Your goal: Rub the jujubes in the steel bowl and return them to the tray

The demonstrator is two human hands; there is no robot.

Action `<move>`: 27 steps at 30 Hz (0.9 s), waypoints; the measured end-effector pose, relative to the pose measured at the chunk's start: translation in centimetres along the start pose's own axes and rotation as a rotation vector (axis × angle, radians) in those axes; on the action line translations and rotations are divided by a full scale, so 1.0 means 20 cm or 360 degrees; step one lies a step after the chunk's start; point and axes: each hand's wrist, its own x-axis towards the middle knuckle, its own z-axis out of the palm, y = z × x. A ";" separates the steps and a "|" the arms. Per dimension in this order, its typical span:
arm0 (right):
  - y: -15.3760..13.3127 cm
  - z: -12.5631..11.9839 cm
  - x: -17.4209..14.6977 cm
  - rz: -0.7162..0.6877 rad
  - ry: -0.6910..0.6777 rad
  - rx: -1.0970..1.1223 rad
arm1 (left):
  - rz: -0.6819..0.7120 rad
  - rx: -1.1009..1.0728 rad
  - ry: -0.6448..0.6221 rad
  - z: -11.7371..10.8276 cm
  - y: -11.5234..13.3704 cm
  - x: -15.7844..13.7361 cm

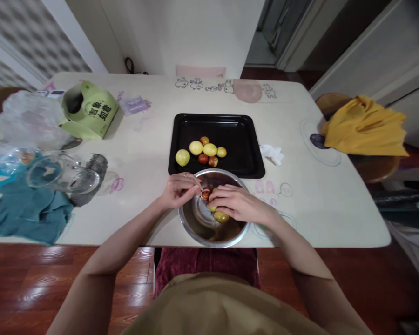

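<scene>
A steel bowl (185, 222) stands at the table's near edge, with several yellow-green and red-brown fruits that look like jujubes inside. My left hand (182, 190) reaches over its left rim, thumb and forefinger pinched at a red-brown jujube (206, 194). From the right, my right hand (238, 203) curls its fingers over a yellow-green jujube (213, 208), and its fingertips partly hide the fruit. A yellowish-brown jujube (221, 217) lies just below those fingers. Behind the bowl, a black baking tray (237, 139) carries more jujubes, yellow-green and red, grouped toward its left and middle.
A crumpled white tissue (272, 153) lies right of the tray. On the left are a clear glass pitcher (70, 174), a teal cloth (28, 209), a green box (94, 109) and a plastic bag (31, 118). A yellow cloth (366, 125) drapes over a chair on the right.
</scene>
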 end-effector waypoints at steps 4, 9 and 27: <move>0.02 -0.01 0.00 -0.0034 0.0240 0.0058 | 0.0016 0.0008 0.0011 0.00 -0.01 -0.01; 0.11 -0.05 -0.01 0.0265 0.0934 -0.0047 | -0.0001 -0.0023 0.0030 0.01 -0.01 -0.01; 0.45 0.01 0.08 0.0555 0.0796 -0.0272 | 0.0017 -0.0038 0.0058 0.01 -0.01 0.00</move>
